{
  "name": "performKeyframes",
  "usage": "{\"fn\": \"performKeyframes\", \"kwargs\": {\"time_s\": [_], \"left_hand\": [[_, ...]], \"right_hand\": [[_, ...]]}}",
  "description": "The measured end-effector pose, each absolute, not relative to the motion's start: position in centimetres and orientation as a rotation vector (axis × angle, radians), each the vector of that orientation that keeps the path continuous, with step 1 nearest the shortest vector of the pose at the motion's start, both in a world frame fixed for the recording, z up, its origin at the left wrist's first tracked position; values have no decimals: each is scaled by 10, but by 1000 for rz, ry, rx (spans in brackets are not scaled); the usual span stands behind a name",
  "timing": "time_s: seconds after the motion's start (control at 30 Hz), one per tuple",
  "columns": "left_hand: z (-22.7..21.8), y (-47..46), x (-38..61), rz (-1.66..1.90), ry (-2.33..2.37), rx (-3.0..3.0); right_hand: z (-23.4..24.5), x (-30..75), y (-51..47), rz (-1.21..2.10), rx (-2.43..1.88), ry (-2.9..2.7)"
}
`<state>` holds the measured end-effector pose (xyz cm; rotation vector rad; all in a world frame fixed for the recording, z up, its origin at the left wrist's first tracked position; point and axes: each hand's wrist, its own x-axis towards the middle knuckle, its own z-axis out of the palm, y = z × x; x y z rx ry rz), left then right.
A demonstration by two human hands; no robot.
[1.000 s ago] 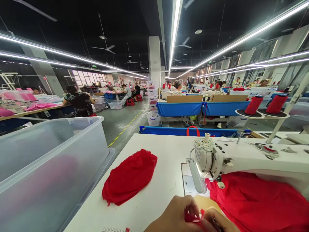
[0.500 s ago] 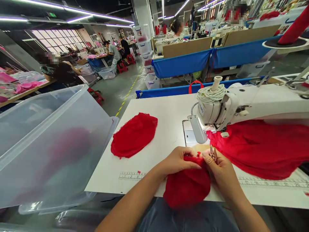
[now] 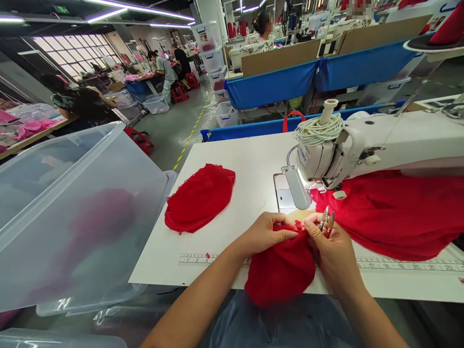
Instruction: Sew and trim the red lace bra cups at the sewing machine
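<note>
My left hand (image 3: 266,233) pinches the upper edge of a piece of red fabric (image 3: 281,275), which hangs over the front edge of the table toward my lap. With thumb and forefinger, my right hand (image 3: 331,246) grips the same edge close by. A pair of small metal thread snips (image 3: 327,223) is tucked in my right hand, blades pointing up and apart. A little red scrap sticks up between the hands. Just beyond them stands a white sewing machine (image 3: 319,159), with a larger red fabric (image 3: 395,217) lying under its arm.
Another red fabric piece (image 3: 201,198) lies flat on the white table (image 3: 250,159), left of the machine. A printed ruler (image 3: 197,260) runs along the front edge. A large translucent bin (image 3: 141,193) stands at the left. Other people sit at workstations farther back.
The snips have turned in my right hand, and their blades stand wider apart. Both hands still grip the fabric edge. The view has tilted slightly downward.
</note>
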<state>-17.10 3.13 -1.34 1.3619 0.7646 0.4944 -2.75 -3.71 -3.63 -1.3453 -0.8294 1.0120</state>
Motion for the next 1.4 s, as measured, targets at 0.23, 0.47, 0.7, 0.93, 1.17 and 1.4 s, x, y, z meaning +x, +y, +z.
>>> {"fn": "performKeyframes", "kwargs": {"time_s": [0.23,0.47,0.7,0.93,1.17,1.4], "left_hand": [[-14,32,-175,447,596,1210],[-11,29,-176,453,584,1001],[-12,28,-178,444,587,883],[-8,28,-178,508,597,1025],[-3,27,-178,492,568,1179],[-8,27,-178,458,547,1193]], "right_hand": [[-31,-28,-38,843,-1452,-956],[-27,-32,-38,758,-1476,-1075],[-30,-18,-48,601,-1623,-1073],[-19,-6,-70,589,-1647,-1446],[-19,-2,-69,663,-1718,-1521],[-19,-6,-65,667,-1745,-1551]]}}
